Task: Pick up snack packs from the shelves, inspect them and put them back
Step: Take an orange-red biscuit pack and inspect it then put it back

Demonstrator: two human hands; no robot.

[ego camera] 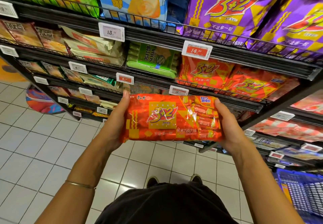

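Head view: both hands, left (pixel 114 127) and right (pixel 230 127), grip the orange snack pack (pixel 171 117).

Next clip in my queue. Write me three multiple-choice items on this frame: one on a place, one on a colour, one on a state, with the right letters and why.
1. Where is the orange snack pack?
A. on the floor
B. held in front of the shelves
C. in the blue basket

2. What colour are the large 3+2 bags on the top shelf?
A. purple
B. white
C. black

3. How is the pack held?
A. by one hand
B. by both hands, one at each end
C. by neither hand

Key: 1 B, the pack is off the shelves, above the tiled floor. 2 A, purple with yellow print. 3 B, the left hand and right hand grip its ends.
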